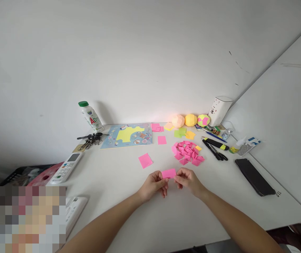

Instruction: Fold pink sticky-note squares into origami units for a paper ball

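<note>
Paper slip point(168, 173), pink, oblong, apparently doubled over; held over the near part of the table point(118, 211), between two hands. Contact with the tabletop: cannot be told.

Left hand point(154, 184): narrow, thumb and fingers pinching the slip's left end. Right hand point(188, 181): narrow likewise, fingertips on the right end.

Pink heap point(187, 153): many small folded pieces, lying loose just beyond the right hand; one orange piece point(198, 148) at its right edge.

Near pink square point(145, 160): flat, single, beyond the left hand. Far pink square point(162, 140): flat, farther back.

Paper balls, three, in a row against the wall: peach ball point(178, 121), yellow-orange ball point(190, 120), green-and-pink ball point(203, 120).

Tools, right of the heap: utility knife point(217, 143); black-handled scissors point(215, 149), just beside it. Small dropper-type bottle point(234, 148), farther right.

Hazards, by judgement. Skewed crease: likely if the two pinches pull unevenly or the slip's edges are misaligned. Crumpled or torn end: from too hard a grip on thin paper. Scattered heap: a forward sweep of the right hand could push loose pieces apart or towards the scissors. Shifted square: a brush of the left knuckles, or a draught, could slide the near one. Rolling balls: possible, if knocked, their sides being rounded.
</note>
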Tool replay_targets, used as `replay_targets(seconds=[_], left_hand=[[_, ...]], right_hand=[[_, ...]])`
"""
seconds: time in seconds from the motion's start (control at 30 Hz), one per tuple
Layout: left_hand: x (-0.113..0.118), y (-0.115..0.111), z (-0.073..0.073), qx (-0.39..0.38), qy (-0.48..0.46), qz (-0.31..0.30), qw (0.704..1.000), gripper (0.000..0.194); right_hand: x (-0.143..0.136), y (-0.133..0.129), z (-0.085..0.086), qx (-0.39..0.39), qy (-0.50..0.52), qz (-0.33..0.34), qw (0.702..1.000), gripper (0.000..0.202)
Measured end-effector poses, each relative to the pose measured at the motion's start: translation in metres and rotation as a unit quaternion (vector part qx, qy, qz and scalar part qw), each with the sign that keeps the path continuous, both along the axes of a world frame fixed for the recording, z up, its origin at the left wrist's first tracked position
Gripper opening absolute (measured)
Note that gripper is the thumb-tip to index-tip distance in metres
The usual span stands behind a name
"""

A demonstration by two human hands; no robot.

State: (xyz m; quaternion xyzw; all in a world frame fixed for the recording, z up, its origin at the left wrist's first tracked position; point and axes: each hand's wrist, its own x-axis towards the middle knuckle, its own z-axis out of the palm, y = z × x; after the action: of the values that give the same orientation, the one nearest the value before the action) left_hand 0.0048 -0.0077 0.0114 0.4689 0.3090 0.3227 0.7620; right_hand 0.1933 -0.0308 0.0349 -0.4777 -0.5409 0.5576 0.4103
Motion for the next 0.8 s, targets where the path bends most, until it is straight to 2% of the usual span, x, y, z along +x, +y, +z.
replay_targets(seconds=[0.17, 0.37, 0.53, 0.8], left_hand=[[-0.001, 0.000, -0.002, -0.002, -0.016, -0.012, 1.000, 0.033], [-0.004, 0.001, 0.007, -0.023, -0.035, -0.028, 0.999, 0.030], [-0.004, 0.004, 0.010, -0.049, -0.051, -0.041, 0.997, 0.043], [-0.005, 0.003, 0.012, -0.056, -0.041, -0.038, 0.997, 0.028]], right_hand=[[0.001, 0.001, 0.000, 0.002, 0.000, 0.015, 1.000, 0.023], [0.001, 0.000, -0.002, -0.003, -0.001, 0.026, 1.000, 0.023], [-0.002, -0.002, 0.000, 0.011, -0.032, 0.038, 0.999, 0.022], [-0.002, -0.002, -0.004, 0.027, -0.052, 0.026, 0.998, 0.021]])
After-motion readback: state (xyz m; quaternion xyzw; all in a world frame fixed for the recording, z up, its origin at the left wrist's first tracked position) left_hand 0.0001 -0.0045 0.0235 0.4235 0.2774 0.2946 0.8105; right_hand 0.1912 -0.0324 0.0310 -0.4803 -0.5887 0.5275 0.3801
